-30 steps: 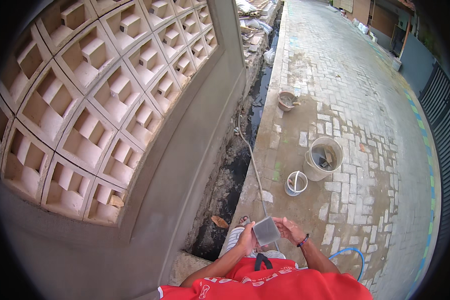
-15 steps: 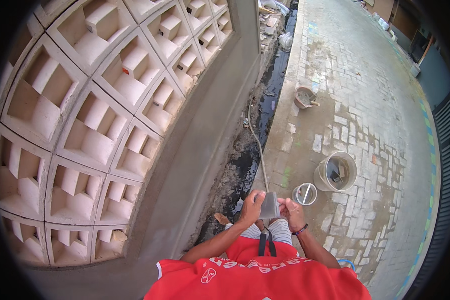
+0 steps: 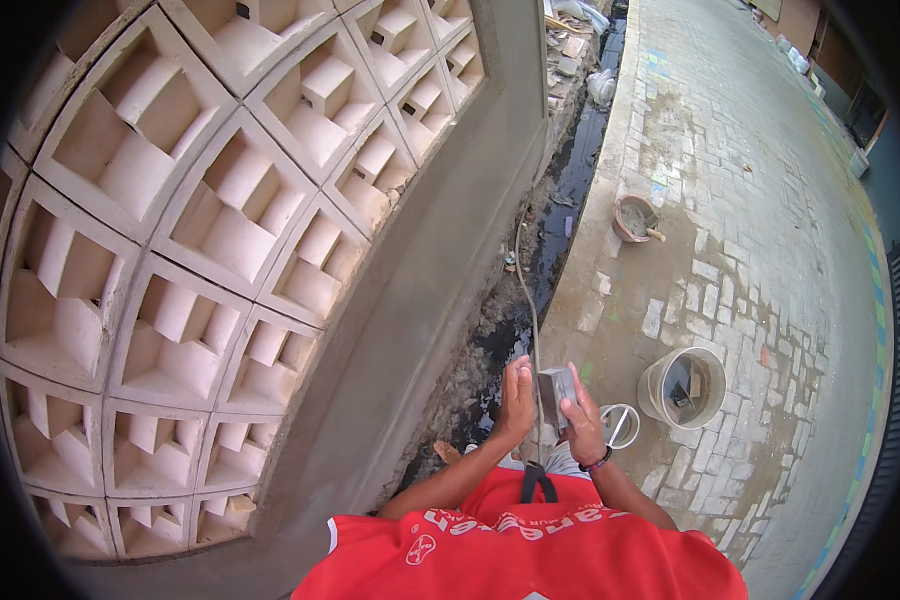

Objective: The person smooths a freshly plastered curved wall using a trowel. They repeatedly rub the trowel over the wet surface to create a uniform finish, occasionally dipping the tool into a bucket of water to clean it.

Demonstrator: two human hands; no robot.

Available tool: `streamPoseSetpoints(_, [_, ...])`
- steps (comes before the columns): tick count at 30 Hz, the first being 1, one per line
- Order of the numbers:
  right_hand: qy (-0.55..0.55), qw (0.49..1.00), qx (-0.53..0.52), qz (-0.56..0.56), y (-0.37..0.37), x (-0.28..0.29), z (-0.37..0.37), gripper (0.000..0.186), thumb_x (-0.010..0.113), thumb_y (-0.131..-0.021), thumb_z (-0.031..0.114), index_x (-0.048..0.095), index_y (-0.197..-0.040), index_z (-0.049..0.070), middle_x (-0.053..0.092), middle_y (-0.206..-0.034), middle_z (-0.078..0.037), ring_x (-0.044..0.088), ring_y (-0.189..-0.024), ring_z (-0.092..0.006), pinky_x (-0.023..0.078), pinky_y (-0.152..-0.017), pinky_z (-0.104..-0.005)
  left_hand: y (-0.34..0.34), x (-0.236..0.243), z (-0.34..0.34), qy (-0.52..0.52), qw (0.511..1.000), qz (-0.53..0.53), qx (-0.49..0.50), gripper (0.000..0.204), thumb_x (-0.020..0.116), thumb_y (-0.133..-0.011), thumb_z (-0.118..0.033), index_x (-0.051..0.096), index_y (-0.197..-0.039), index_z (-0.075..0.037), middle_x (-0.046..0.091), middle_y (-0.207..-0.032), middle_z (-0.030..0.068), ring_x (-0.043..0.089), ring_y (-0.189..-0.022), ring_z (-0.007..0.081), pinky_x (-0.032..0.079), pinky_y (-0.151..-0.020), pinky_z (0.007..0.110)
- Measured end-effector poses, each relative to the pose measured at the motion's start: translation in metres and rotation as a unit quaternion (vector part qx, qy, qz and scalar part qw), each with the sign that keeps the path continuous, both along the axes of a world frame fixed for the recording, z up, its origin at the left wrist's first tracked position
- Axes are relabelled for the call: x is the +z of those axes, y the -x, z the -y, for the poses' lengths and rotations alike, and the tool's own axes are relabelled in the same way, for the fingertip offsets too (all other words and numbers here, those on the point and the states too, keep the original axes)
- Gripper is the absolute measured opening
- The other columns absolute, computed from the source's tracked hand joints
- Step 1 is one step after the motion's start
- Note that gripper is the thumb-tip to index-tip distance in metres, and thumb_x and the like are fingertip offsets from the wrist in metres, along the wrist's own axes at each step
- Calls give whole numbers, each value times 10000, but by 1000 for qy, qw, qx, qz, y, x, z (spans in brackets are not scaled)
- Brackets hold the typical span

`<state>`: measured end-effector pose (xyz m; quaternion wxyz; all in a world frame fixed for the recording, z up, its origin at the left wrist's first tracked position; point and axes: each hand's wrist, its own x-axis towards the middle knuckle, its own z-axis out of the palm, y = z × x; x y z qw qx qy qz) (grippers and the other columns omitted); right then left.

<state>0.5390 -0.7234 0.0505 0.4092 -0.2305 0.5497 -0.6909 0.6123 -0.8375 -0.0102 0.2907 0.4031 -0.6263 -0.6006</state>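
Observation:
My right hand (image 3: pixel 583 425) grips a grey rectangular block (image 3: pixel 555 390), thumb along its side, holding it on edge in front of my red shirt. My left hand (image 3: pixel 518 400) is just left of the block, fingers raised and straight, apart from it. Beyond my right hand stands a small white bucket (image 3: pixel 628 428) with its handle across the top, partly hidden. A larger pale bucket (image 3: pixel 655 395) with water and dark objects inside is to its right.
A breeze-block wall (image 3: pixel 170 330) fills the left, above grey render. A gutter of dark water (image 3: pixel 575 200) runs beside the paving (image 3: pixel 760 280). A hose (image 3: pixel 528 290) lies along it. A mortar bowl with a tool (image 3: pixel 632 217) sits farther off, below rubble and bags.
My left hand has let go of the grey block and moved aside. My right hand now holds it, turned on edge. The view has shifted, with wall and buckets lower and further right.

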Motion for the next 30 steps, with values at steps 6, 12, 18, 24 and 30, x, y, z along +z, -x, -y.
streamPoseSetpoints(6, [-155, 897, 148, -386, 66, -86, 26, 624, 463, -968, 432, 391, -1441, 31, 486, -1319, -253, 442, -1257, -396, 277, -1098, -441, 87, 39, 56, -384, 901, -191, 68, 772, 243, -956, -670, 315, -1484, -112, 381, -1456, 164, 334, -1349, 324, 223, -1130, 457])
streamPoseSetpoints(12, [-295, 943, 49, 146, 143, -159, 11, 554, 487, -951, 466, 418, -1438, 211, 572, -1209, -106, 561, -1029, -288, 419, -923, -461, 158, 93, 92, 146, 981, -107, -67, 788, 191, -964, -651, 237, -1520, -94, 208, -1563, 201, 175, -1451, 345, 92, -1172, 475])
streamPoseSetpoints(18, [-63, 962, -78, 253, 196, -9, 59, 662, 550, -908, 433, 349, -1474, 155, 549, -1248, -59, 565, -1020, -219, 455, -820, -428, 161, -110, 74, 19, 976, 158, -148, 763, 204, -979, -616, 228, -1520, -79, 211, -1561, 217, 169, -1452, 371, 88, -1162, 524])
streamPoseSetpoints(24, [-16, 931, -144, -336, 236, -22, 53, 667, 530, -931, 345, 295, -1501, 92, 385, -1421, -225, 437, -1276, -322, 374, -1021, -462, 215, -72, 63, -509, 859, 22, -48, 899, 218, -907, -748, 140, -1541, -115, 136, -1593, 165, 128, -1441, 423, 76, -1168, 521])
streamPoseSetpoints(30, [-364, 919, 27, 150, 248, -161, 23, 664, 526, -944, 376, 279, -1512, 137, 582, -1286, -141, 518, -1235, -320, 467, -880, -543, 260, 51, 80, -105, 977, -135, -130, 799, 195, -994, -599, 147, -1514, 6, 207, -1561, 206, 183, -1451, 290, 67, -1187, 397])
